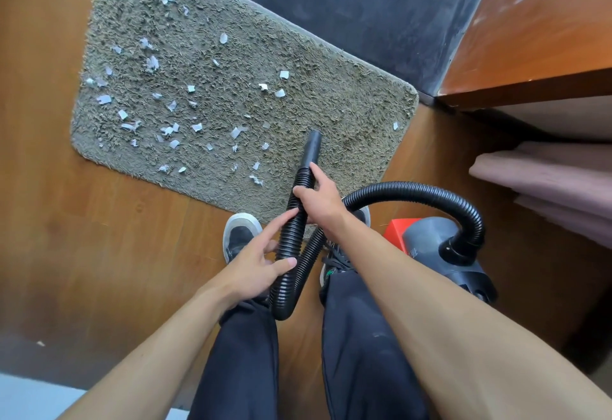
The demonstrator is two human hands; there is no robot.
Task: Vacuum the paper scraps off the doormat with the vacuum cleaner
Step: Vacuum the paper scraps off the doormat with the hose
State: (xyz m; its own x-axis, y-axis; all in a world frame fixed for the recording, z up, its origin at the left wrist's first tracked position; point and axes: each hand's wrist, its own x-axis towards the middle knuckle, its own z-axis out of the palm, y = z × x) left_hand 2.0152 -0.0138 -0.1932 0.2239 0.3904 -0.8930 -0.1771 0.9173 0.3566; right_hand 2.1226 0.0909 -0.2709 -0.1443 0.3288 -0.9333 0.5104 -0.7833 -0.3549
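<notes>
right hand grips hose, left hand touches it

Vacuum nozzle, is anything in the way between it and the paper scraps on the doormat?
Nothing visible. The nozzle, on the hose gripped by the right hand, is over the doormat, and only bare pile lies between its tip and the nearest paper scraps, just left of it.

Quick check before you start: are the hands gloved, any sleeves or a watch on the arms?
No gloves: the left hand and right hand are bare. The left forearm and right forearm are bare to the frame edge; no sleeve, watch or ring shows. Dark trousers, dark white-soled shoes.
</notes>
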